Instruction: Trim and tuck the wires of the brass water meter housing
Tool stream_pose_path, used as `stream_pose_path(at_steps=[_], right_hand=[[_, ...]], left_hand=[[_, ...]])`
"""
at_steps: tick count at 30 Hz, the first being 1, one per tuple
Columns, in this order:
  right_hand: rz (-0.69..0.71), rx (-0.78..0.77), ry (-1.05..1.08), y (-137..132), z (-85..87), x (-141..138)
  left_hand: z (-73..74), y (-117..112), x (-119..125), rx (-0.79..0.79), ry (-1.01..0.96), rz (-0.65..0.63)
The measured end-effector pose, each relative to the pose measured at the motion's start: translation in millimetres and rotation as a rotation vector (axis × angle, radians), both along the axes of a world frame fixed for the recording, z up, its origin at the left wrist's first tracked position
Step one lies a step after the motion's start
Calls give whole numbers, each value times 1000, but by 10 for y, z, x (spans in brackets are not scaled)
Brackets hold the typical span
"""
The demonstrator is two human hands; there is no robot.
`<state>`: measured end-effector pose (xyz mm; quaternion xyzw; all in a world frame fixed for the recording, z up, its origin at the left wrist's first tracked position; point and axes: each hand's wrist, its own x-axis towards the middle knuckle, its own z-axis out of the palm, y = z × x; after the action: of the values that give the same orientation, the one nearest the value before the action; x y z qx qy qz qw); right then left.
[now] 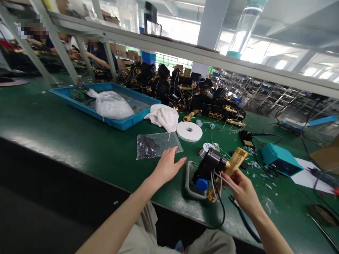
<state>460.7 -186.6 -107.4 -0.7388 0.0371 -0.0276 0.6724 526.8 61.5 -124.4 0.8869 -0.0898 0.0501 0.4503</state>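
Note:
My right hand (242, 188) is closed round the brass pipe of a water meter (212, 164), which has a black housing, a blue cap and loose grey and black wires. The meter is tilted above a clear plastic box (189, 180) near the bench edge. My left hand (168, 164) holds nothing; its fingers are apart, close to the near edge of a clear zip bag (156, 144) with small dark parts inside. Whether the fingertips touch the bag, I cannot tell. A solder wire spool (205, 150) stands just behind the meter.
A white tape roll (182, 131) and white cloth (165, 118) lie behind the bag. Left of them is a blue tray (119, 123). Several brass-and-black meters (169, 84) are piled at the back. Pliers (247, 222) and a teal box (280, 158) are at right. People sit beyond the frame.

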Motion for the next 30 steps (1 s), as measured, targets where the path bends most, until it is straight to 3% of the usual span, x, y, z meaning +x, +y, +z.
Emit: stream_pose_path(at_steps=[2,5,10,15,20,25,30], right_hand=[[11,-27,1,-53,38,11],[31,-80,-20,-146,125,32],[127,-214,-29,-265,334,75],[249,-456,-32,-303,497,98],[380,-820,-80,-359,589,179],[507,-1322,-234,-144,715,257],[741,-1665,-294,298,761,276]], left_hand=[[-115,-44,125,-10,179,-128],[-210,-164,258,-33,333,-221],[-196,-327,458,-95,517,-301],[-109,-358,541,-159,519,-360],[-135,-353,435,-348,380,-236],[-442,-426,299,-496,256,-121],[-797,-414,261,-427,188,-58]])
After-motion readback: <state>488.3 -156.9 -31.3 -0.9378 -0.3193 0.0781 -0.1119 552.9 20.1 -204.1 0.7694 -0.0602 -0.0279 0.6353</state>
